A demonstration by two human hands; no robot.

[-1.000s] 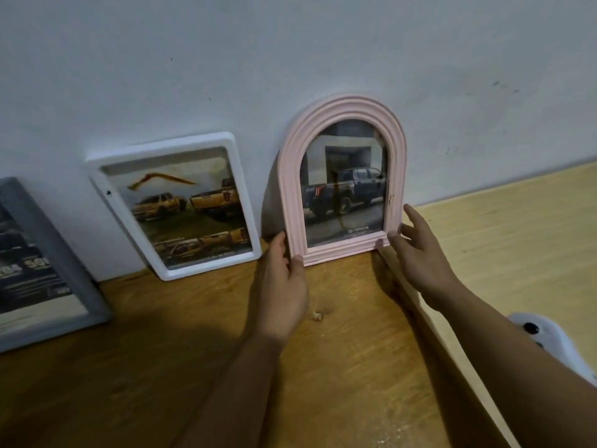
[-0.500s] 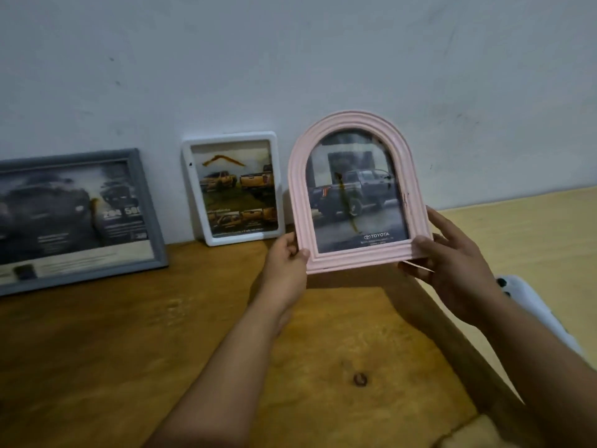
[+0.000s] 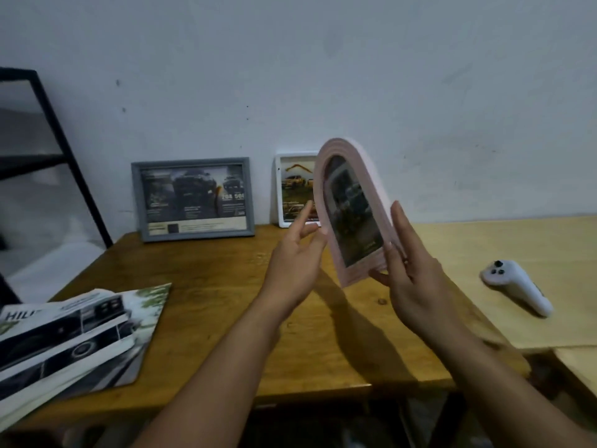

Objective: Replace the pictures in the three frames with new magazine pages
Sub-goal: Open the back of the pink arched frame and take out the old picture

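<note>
Against the pale wall [image 3: 355,76], a grey frame [image 3: 193,199] and a white frame [image 3: 295,190] lean on the wooden table [image 3: 210,286]; the raised pink arched frame [image 3: 353,210] partly hides the white one. The right hand [image 3: 416,279] grips its lower edge, while the left hand [image 3: 295,263] touches it with straight fingers. Magazines [image 3: 74,337] lie at left, a white controller [image 3: 517,286] at right.

Both forearms reach up from the bottom of the frame toward its centre. The left hand [image 3: 295,253] has straight, spread fingers; the right hand [image 3: 412,270] holds the pink frame [image 3: 352,211] at centre right.
</note>
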